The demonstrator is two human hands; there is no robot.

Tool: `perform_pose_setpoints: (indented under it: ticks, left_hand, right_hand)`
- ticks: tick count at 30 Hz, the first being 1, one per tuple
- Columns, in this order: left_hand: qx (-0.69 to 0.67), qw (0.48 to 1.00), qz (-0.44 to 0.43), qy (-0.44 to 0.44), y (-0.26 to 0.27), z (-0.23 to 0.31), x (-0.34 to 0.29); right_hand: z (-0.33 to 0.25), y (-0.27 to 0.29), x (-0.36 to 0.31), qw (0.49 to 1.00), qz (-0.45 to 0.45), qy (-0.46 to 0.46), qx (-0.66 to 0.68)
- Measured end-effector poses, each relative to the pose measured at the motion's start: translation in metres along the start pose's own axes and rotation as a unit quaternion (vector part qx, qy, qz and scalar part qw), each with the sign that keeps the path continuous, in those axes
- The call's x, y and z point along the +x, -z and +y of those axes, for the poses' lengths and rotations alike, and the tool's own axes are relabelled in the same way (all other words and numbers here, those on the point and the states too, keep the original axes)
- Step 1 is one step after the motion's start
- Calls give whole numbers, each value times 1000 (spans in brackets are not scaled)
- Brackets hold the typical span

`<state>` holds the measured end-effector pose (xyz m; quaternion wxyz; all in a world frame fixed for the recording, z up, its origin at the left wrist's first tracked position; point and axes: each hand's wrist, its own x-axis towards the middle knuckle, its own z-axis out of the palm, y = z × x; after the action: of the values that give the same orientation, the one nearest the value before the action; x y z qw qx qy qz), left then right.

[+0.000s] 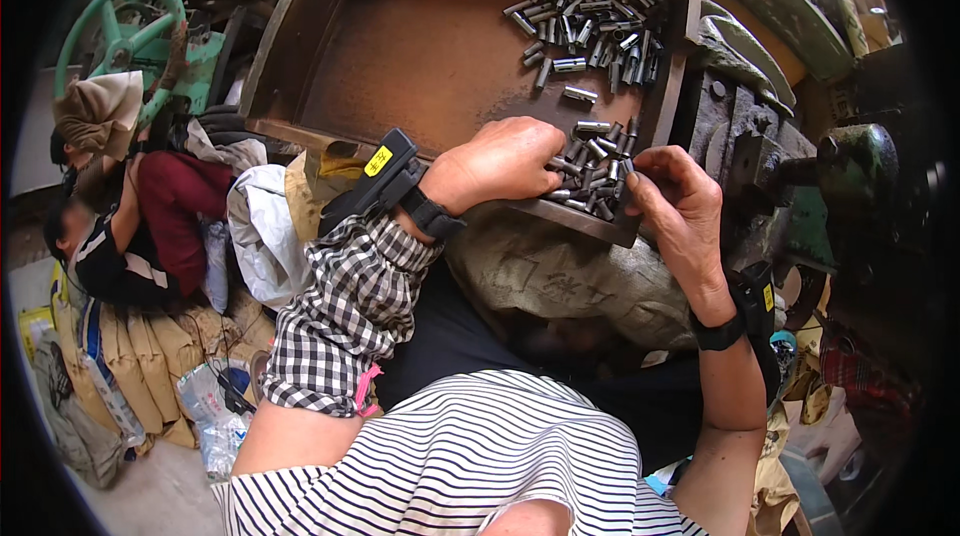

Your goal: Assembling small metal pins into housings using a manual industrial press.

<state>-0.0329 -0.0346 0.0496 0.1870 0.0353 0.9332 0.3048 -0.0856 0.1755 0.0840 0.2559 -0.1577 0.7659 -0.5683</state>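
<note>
A shallow brown wooden tray (pixel 400 56) holds many short metal tubes, some shiny and some dull grey. One heap of tubes (pixel 590 21) lies toward its far right. A smaller pile of tubes (pixel 598 166) sits in the near right corner. My left hand (pixel 505 164) rests at the left side of this near pile, fingers curled down; whatever they grip is hidden. Over the tray's right corner, my right hand (pixel 682 204) pinches a small metal tube (pixel 628 167) between thumb and fingertip. A single shiny tube (pixel 579 95) lies between the two heaps.
Dark greasy machinery (pixel 760 146) stands close on the right. A sack-like cloth (pixel 550 266) hangs below the tray's near edge. At the left, another person (pixel 150 216) sits beside a green handwheel (pixel 120 26), with stacked brown sacks (pixel 140 356) nearby.
</note>
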Motion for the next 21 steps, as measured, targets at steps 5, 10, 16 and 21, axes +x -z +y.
perform_pose_setpoints:
  ticks: [5,10,16,21]
  left_hand:
    - [-17,1000,-11,8,0,0,-1]
    - [-153,984,65,-60,1,5,2]
    - [-600,797,-46,58,10,28,0]
    - [-584,810,-20,48,-1,21,5]
  right_hand:
    - [9,5,2,998,-35,23,-52]
    - [-1,9,5,990,-30,-90,109]
    - [1,9,5,989,-33,-102,104]
    - [0,11,7,989,-37,-102,105]
